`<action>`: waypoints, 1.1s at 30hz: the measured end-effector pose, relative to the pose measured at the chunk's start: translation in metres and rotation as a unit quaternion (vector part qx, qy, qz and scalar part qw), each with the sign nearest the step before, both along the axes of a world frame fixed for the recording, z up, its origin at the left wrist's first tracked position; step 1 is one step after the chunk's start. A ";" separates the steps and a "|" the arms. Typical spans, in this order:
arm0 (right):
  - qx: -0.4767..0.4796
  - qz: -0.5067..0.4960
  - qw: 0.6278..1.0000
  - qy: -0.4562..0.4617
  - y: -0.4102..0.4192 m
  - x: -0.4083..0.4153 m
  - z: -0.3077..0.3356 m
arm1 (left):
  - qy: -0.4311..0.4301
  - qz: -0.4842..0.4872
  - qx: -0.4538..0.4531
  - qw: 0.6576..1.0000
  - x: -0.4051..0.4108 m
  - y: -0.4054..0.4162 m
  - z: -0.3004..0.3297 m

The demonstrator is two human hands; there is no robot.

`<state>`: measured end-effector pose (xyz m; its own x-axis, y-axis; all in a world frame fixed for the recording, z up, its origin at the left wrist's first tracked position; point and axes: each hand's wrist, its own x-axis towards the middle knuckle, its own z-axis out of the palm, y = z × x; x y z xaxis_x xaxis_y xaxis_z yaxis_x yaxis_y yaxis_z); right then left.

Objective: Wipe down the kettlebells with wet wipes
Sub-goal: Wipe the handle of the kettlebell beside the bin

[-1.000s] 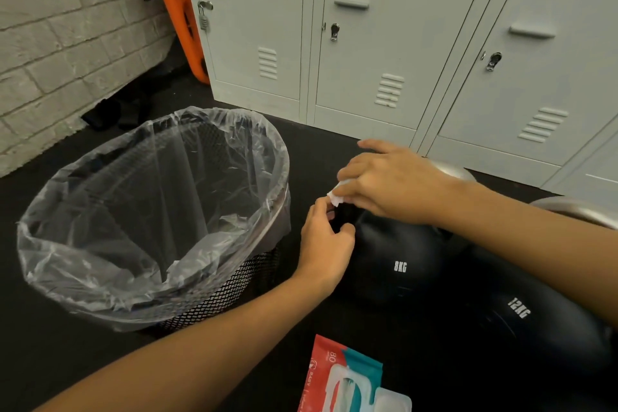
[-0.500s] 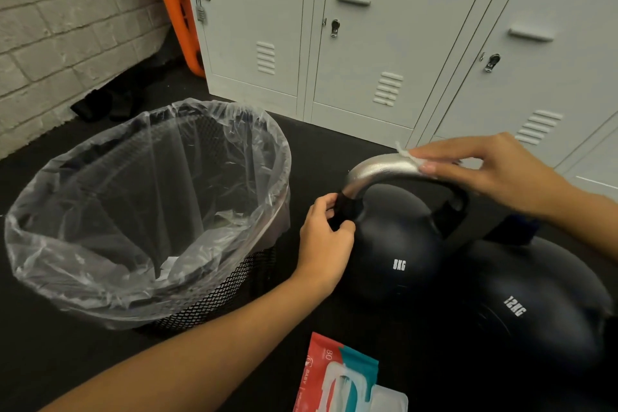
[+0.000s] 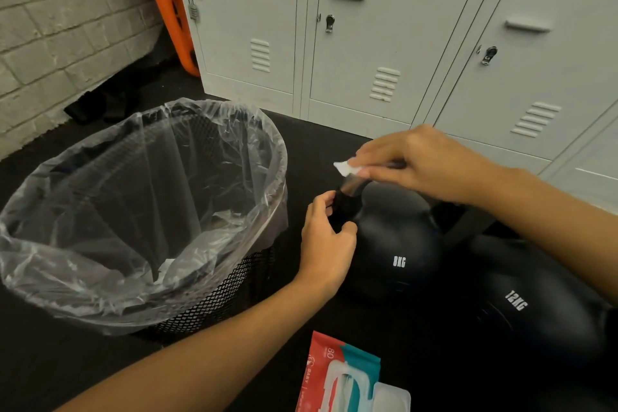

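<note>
Beside the lined bin (image 3: 143,211) with crumpled wipes (image 3: 164,266), left hand (image 3: 326,237) gripping kettlebell (image 3: 394,244), right hand (image 3: 421,164) pinching wipe (image 3: 344,169).

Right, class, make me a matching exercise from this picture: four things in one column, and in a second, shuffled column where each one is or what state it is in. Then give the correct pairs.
Column 1
1. wet wipe
2. 8KG kettlebell
3. waste bin
4. wipes pack

Column 2
A. lined with a clear plastic bag
B. lying on the floor at the bottom edge of the view, lid flipped open
C. pinched in the right hand over the handle
D. steadied by the left hand gripping the base of its handle

Pairs: 1-C, 2-D, 3-A, 4-B
</note>
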<state>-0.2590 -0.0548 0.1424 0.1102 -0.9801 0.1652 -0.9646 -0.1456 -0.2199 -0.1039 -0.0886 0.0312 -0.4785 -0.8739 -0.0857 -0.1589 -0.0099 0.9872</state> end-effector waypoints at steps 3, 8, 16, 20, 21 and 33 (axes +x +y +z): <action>0.026 -0.096 0.993 -0.057 0.009 -0.012 0.002 | -0.020 -0.023 -0.026 0.999 0.003 0.002 0.000; 0.040 -0.277 0.930 -0.237 0.040 -0.041 -0.010 | -0.040 -0.047 -0.063 0.996 0.007 0.004 0.000; -0.017 -0.402 0.727 -0.557 0.069 -0.054 -0.052 | -0.042 -0.039 -0.073 0.996 0.005 0.002 -0.001; -0.020 -0.432 0.611 -0.664 0.083 -0.039 -0.063 | -0.046 -0.040 -0.073 0.995 0.004 0.002 -0.001; -0.029 -0.444 0.594 -0.671 0.084 -0.034 -0.062 | -0.046 -0.039 -0.075 0.995 0.003 0.002 0.000; -0.162 -0.381 0.814 -0.408 0.080 0.015 -0.049 | -0.041 -0.022 -0.079 0.996 0.000 0.002 -0.004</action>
<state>-0.2441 0.0255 0.0931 -0.7847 -0.6034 0.1420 -0.3541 0.2483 -0.9017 -0.1043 -0.0869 0.0276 -0.5130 -0.8583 0.0113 -0.2363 0.1539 0.9594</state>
